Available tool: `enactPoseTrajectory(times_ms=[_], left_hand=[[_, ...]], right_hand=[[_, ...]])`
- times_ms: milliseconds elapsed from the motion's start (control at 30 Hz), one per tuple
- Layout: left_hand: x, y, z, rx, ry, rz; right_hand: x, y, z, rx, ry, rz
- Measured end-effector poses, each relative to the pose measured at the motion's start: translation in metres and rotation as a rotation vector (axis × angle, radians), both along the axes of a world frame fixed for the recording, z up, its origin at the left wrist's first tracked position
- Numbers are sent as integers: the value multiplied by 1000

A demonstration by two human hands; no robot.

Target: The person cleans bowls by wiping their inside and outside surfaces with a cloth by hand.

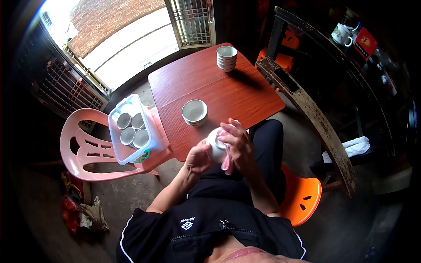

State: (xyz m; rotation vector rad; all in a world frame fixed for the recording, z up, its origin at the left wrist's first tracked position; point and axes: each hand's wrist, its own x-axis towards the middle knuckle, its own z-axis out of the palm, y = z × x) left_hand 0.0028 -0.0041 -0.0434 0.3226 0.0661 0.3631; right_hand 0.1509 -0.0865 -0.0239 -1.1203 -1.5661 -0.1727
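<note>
A white bowl (215, 152) is held above my lap, just off the near edge of the red-brown table (188, 83). My left hand (199, 157) grips its left side. On the bowl's right side, my right hand (239, 142) presses a pink cloth (227, 163) against it, with one end hanging down. A short stack of bowls (194, 112) stands on the table just beyond my hands. Farther back, near the table's far right corner, is a taller stack of bowls (226, 58). More bowls (127, 135) sit in a clear plastic box (151, 148) at the left.
The box rests on a pink plastic chair (79, 164) left of the table. An orange stool (302, 199) is under me. A worn wooden bench (322, 127) stands at the right, with a white towel (351, 149) beyond it. Bags (83, 215) lie on the floor at the lower left.
</note>
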Motion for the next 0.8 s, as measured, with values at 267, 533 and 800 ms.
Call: enactPoseTrajectory(times_ms=[267, 533, 800], left_hand=[[-5, 0, -2, 264, 128, -86], [-2, -3, 11, 236, 135, 30], [-7, 6, 20, 986, 377, -305]], right_hand=[[9, 5, 28, -354, 47, 292], [-9, 1, -15, -316, 972, 252], [4, -2, 35, -509, -43, 180]])
